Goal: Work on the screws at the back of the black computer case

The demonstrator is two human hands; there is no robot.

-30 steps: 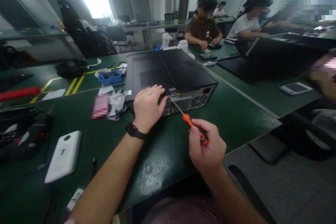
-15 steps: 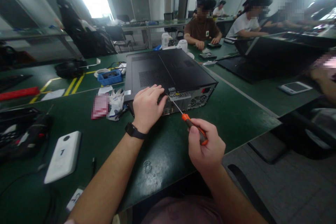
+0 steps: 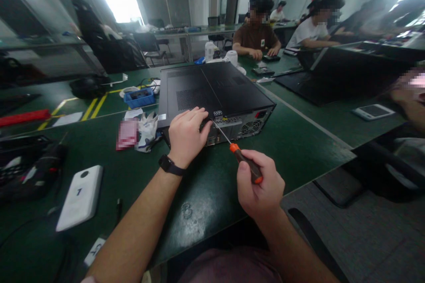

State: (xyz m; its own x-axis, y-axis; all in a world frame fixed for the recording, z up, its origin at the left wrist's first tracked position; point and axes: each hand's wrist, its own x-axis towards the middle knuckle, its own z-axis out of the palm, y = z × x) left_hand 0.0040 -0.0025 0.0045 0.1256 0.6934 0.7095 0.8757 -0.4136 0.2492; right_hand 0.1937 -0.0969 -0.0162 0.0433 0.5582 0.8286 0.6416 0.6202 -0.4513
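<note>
Right grip (image 3: 261, 182) is closed around the handle of a screwdriver (image 3: 241, 156), whose shaft points toward eleven o'clock, its tip at the near edge of a black computer case (image 3: 229, 86). That case lies flat on the green counter (image 3: 302, 141) at twelve o'clock, its fan vent (image 3: 251, 128) at three o'clock from the tip. Left grip (image 3: 187, 135) lies over the same edge, thumb just beside the tip; whether it pinches anything, I cannot tell. The step in hand looks like working a fastener there, its head hidden. Further turning would call for a well-seated tip, pressure along the shaft and a steadied case.
</note>
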